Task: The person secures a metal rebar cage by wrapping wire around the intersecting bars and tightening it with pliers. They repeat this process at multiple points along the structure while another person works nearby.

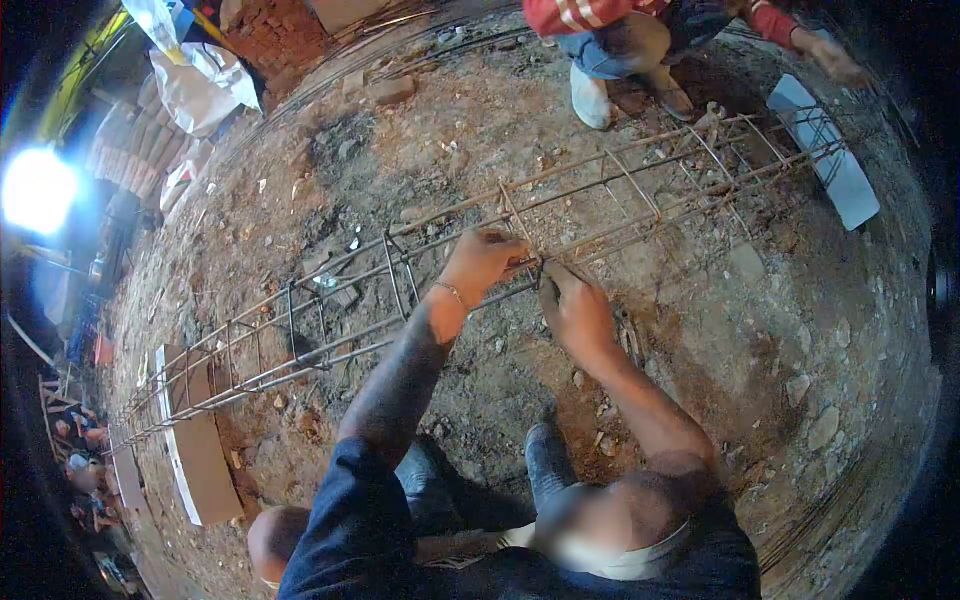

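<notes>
A long cage of steel bars [625, 232] with several square stirrups [397, 272] runs slantwise across the view, from lower left to upper right. At its middle, my left hand [484, 262] has its fingers closed at a stirrup and a long bar. Close beside it, my right hand [575, 303] is closed at the near lower bar, by the same stirrup's corner. What my right fingers pinch is too small and too hidden to make out. The two hands are a short gap apart.
White boards lie under the cage at the left [200, 455] and at the right [830, 160]. A person in a red sleeve [580, 14] crouches at the cage's far right. Bricks and a bright lamp [40, 190] are at upper left. Stones lie on the dirt.
</notes>
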`<state>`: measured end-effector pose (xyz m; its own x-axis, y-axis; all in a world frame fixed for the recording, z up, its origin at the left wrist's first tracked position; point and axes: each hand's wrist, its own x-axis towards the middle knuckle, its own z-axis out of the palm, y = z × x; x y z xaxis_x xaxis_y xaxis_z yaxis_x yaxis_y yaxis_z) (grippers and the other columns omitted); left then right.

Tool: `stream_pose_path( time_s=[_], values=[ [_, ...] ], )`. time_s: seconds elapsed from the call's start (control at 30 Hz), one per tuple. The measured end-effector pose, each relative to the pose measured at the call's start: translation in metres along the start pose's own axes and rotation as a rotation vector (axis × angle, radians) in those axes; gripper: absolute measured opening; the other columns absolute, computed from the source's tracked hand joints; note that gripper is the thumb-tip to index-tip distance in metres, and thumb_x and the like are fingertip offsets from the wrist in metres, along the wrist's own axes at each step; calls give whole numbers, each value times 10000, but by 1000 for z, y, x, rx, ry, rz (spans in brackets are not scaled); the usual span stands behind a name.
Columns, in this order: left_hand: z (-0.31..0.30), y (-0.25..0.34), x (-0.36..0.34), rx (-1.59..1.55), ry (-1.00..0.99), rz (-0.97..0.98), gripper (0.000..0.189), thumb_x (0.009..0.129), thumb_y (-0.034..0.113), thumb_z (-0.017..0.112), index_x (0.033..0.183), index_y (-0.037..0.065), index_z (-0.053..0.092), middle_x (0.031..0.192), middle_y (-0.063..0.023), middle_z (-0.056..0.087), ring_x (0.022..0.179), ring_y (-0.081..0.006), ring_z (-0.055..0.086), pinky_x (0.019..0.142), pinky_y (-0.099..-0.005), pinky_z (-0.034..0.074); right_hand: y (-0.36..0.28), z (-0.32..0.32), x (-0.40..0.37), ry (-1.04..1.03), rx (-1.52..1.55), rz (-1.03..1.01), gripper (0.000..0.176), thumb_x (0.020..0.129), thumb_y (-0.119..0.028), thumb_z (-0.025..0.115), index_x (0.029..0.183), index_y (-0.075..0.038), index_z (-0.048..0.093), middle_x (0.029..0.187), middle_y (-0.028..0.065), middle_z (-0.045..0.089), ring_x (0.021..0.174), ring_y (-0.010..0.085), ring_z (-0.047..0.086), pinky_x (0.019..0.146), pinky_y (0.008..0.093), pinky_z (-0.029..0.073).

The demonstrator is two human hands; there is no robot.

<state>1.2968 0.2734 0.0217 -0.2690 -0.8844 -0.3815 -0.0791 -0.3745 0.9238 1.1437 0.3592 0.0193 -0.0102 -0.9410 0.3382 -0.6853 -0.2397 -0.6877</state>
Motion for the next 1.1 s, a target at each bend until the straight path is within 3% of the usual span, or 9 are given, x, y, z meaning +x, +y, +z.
stream_pose_path(
  time_s=[0.1, 0.2, 0.43, 0.57, 0.8, 0.87, 0.9, 0.97, 1.1],
  values=[
    [4, -3, 3, 176, 84, 57, 130, 768, 130, 636, 836, 19, 643, 779, -60, 647, 693, -179, 623, 610, -275, 484, -3, -3, -2, -21, -35, -3, 178, 759, -112, 546, 902, -8, 563, 777, 207, 589, 734, 388, 576, 643, 465, 460],
    [28, 7, -38, 700, 369, 700, 140, 720, 57, 608, 847, 3, 632, 789, -146, 629, 704, -280, 624, 643, -330, 481, -10, -15, -1, -69, -75, -19, 184, 752, -109, 549, 904, -5, 562, 795, 197, 599, 733, 380, 586, 640, 459, 472],
    [24, -4, -48, 975, 170, 1153, 220, 634, 52, 641, 852, 29, 622, 886, -118, 596, 797, -292, 583, 664, -366, 486, -28, -64, 34, -319, -520, -244, 106, 727, -107, 534, 773, -45, 607, 790, 152, 604, 748, 319, 603, 661, 426, 474],
    [28, -2, -50, 827, 234, 1121, 177, 690, 131, 659, 834, 33, 624, 854, -125, 596, 762, -312, 577, 640, -392, 476, -33, -73, 66, -228, -748, -746, 105, 718, -132, 527, 684, -88, 616, 784, 91, 605, 879, 236, 566, 791, 395, 412],
    [16, 25, -20, 911, 100, 842, 226, 780, 234, 595, 726, 15, 615, 651, -184, 582, 633, -350, 578, 584, -422, 445, -45, -77, 97, -189, -773, -949, 126, 698, -176, 553, 750, -95, 634, 817, 68, 602, 922, 222, 545, 804, 359, 420],
    [8, 23, -20, 856, 118, 845, 217, 794, 216, 578, 721, 15, 617, 647, -179, 585, 616, -354, 574, 574, -441, 433, -52, -75, 72, 191, -430, -872, 152, 704, -151, 578, 824, -62, 606, 852, 91, 602, 887, 252, 567, 774, 362, 451],
    [8, 21, -23, 852, 119, 844, 217, 794, 216, 578, 721, 15, 617, 647, -179, 585, 616, -354, 574, 574, -441, 433, -48, -65, 54, 188, -431, -873, 152, 704, -151, 578, 824, -62, 606, 852, 91, 602, 887, 252, 567, 774, 362, 451],
    [13, 20, -25, 703, 187, 852, 213, 821, 198, 561, 763, 4, 626, 637, -180, 584, 570, -345, 568, 523, -387, 432, -21, -32, 23, 190, -137, -335, 151, 729, -83, 594, 869, -31, 569, 858, 129, 596, 829, 297, 586, 722, 384, 472],
    [17, 20, -34, 625, 192, 785, 217, 807, 205, 558, 699, 20, 592, 587, -131, 572, 589, -337, 567, 541, -419, 412, 6, 3, -2, 176, 42, -202, 131, 759, -51, 597, 883, -14, 570, 857, 158, 592, 791, 326, 592, 675, 398, 478]
  ],
)
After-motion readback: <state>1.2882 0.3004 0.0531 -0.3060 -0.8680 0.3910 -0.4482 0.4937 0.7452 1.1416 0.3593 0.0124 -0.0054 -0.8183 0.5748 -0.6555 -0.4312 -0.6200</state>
